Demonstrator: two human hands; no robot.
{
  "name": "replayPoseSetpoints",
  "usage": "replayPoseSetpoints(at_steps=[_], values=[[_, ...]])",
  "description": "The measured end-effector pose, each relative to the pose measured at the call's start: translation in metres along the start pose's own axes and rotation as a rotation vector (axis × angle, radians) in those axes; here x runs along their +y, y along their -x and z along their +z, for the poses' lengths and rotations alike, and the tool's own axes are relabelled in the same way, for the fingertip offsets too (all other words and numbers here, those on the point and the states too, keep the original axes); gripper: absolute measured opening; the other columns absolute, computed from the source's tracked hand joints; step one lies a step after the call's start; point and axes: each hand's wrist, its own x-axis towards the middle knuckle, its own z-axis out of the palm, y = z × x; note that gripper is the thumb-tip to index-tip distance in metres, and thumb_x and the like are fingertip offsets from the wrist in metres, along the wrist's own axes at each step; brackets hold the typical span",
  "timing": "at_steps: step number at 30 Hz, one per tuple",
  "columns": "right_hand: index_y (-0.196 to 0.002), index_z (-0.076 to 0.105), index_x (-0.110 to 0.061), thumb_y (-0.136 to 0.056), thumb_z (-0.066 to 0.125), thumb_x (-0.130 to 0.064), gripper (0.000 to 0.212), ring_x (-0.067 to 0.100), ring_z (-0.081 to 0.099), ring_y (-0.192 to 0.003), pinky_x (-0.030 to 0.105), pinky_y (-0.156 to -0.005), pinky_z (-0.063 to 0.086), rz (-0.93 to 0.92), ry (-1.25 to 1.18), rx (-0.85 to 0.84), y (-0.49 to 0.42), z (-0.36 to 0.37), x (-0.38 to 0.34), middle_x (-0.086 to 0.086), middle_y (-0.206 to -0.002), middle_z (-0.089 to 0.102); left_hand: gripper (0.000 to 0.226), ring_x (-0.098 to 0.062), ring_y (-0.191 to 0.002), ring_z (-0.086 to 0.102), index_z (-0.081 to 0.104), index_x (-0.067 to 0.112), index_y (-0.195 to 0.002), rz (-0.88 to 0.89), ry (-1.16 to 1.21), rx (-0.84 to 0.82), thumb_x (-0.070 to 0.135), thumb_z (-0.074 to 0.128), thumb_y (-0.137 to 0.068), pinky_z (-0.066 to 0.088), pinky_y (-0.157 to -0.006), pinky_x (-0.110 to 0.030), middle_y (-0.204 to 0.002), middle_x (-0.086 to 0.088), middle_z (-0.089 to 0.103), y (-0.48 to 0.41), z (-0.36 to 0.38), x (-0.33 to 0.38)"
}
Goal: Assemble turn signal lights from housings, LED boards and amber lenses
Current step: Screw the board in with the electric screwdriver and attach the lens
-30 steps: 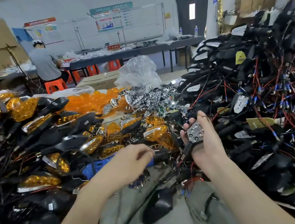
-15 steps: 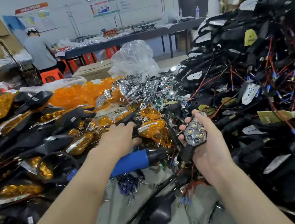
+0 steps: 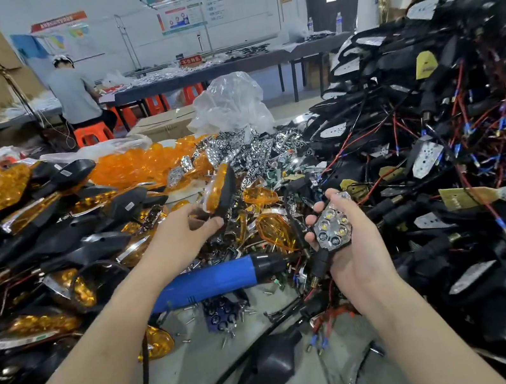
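My left hand (image 3: 184, 230) pinches the lower end of an assembled turn signal (image 3: 221, 190), black housing with an amber lens, held upright above the pile. My right hand (image 3: 350, 242) grips a black housing fitted with a silver reflector and LED board (image 3: 331, 229), its face turned up toward me and its stem with wires hanging below. Loose amber lenses (image 3: 140, 167) lie heaped behind, silver reflectors (image 3: 248, 152) beside them.
Finished signals are stacked at the left (image 3: 48, 219). A tall tangle of black housings with red and blue wires (image 3: 454, 141) fills the right. A blue electric screwdriver (image 3: 213, 280) lies under my left forearm. One black housing (image 3: 267, 367) and screws lie on the grey tabletop. A person sits at a far table.
My left hand left the blue screwdriver, reached forward into the pile and lifted an assembled amber signal. My right hand kept holding the housing with the LED board, tilting its face more toward me.
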Motion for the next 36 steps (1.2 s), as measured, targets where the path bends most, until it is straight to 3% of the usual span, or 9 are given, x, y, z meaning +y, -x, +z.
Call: replayPoseSetpoints(at_steps=[4, 8, 15, 19, 22, 24, 28, 33, 36], values=[[-0.101, 0.067, -0.022, -0.102, 0.059, -0.021, 0.008, 0.015, 0.066, -0.068, 0.027, -0.053, 0.054, -0.003, 0.006, -0.003, 0.000, 0.000, 0.000, -0.001, -0.078, 0.069, 0.021, 0.006, -0.088, 0.056, 0.054, 0.041, -0.107, 0.037, -0.077, -0.096, 0.044, 0.067, -0.090, 0.040, -0.067, -0.018, -0.095, 0.023, 0.060, 0.002, 0.008, 0.000], [-0.102, 0.066, -0.021, -0.102, 0.059, -0.021, 0.008, 0.016, 0.066, -0.069, 0.027, -0.054, 0.054, -0.003, 0.013, -0.009, 0.001, 0.000, -0.001, -0.001, -0.079, 0.069, 0.018, 0.004, -0.091, 0.056, 0.056, 0.036, -0.116, 0.045, -0.069, -0.056, 0.037, 0.057, -0.099, 0.040, -0.068, -0.015, -0.103, 0.014, 0.063, 0.004, 0.007, -0.001], [-0.103, 0.064, -0.020, -0.104, 0.055, -0.018, 0.010, 0.015, 0.064, -0.068, 0.027, -0.055, 0.052, -0.007, 0.001, -0.022, 0.004, 0.003, -0.002, 0.000, -0.079, 0.067, 0.020, -0.012, -0.111, 0.056, 0.058, 0.033, -0.119, 0.039, -0.073, -0.020, 0.035, 0.056, -0.099, 0.044, -0.087, -0.028, -0.118, 0.008, 0.062, 0.007, 0.006, -0.003], [-0.107, 0.061, -0.017, -0.104, 0.049, -0.013, 0.013, 0.017, 0.062, -0.070, 0.028, -0.058, 0.050, -0.028, -0.028, -0.054, 0.004, 0.002, -0.002, 0.001, -0.081, 0.065, 0.028, -0.013, -0.114, 0.053, 0.056, 0.028, -0.127, 0.057, -0.266, 0.072, 0.035, 0.054, -0.100, 0.047, -0.087, -0.030, -0.127, 0.005, 0.057, 0.013, 0.009, 0.010], [-0.109, 0.061, -0.016, -0.104, 0.047, -0.010, 0.016, 0.018, 0.063, -0.071, 0.029, -0.058, 0.051, -0.026, -0.044, -0.066, 0.002, 0.001, -0.001, 0.002, -0.082, 0.066, 0.019, -0.005, -0.095, 0.058, 0.059, 0.030, -0.112, 0.184, -0.297, 0.260, 0.040, 0.048, -0.100, 0.050, -0.072, -0.027, -0.105, 0.010, 0.060, 0.026, 0.020, 0.031], [-0.109, 0.061, -0.017, -0.103, 0.046, -0.008, 0.018, 0.018, 0.065, -0.071, 0.029, -0.059, 0.052, -0.031, -0.039, -0.065, 0.000, 0.000, 0.000, 0.002, -0.083, 0.067, 0.022, 0.003, -0.066, 0.059, 0.055, 0.033, -0.107, 0.182, -0.180, 0.193, 0.050, 0.044, -0.099, 0.044, -0.052, -0.018, -0.086, 0.015, 0.063, 0.034, 0.033, 0.048], [-0.109, 0.062, -0.016, -0.101, 0.046, -0.003, 0.022, 0.019, 0.065, -0.074, 0.031, -0.062, 0.053, -0.048, -0.009, -0.057, 0.000, -0.001, 0.003, 0.004, -0.084, 0.068, 0.031, -0.012, -0.074, 0.060, 0.048, 0.029, -0.123, 0.155, -0.354, 0.044, 0.049, 0.047, -0.099, 0.048, -0.063, -0.033, -0.085, 0.011, 0.055, 0.038, 0.060, 0.066], [-0.109, 0.063, -0.016, -0.098, 0.056, 0.001, 0.021, 0.017, 0.070, -0.080, 0.027, -0.063, 0.056, -0.095, 0.105, -0.046, 0.002, -0.002, 0.006, 0.002, -0.083, 0.071, 0.008, -0.005, -0.066, 0.061, 0.049, 0.030, -0.103, 0.065, -0.024, 0.163, 0.026, 0.054, -0.099, 0.046, -0.054, -0.019, -0.082, 0.010, 0.062, 0.048, 0.044, 0.064], [-0.106, 0.067, -0.023, -0.092, 0.073, -0.021, 0.015, 0.013, 0.071, -0.085, 0.022, -0.067, 0.056, -0.119, 0.230, -0.055, 0.003, -0.001, 0.011, 0.002, -0.091, 0.073, 0.017, -0.001, -0.073, 0.064, 0.048, 0.036, -0.094, 0.052, 0.254, 0.373, 0.023, 0.058, -0.096, 0.048, -0.059, -0.017, -0.084, 0.014, 0.062, 0.067, 0.032, 0.067]])
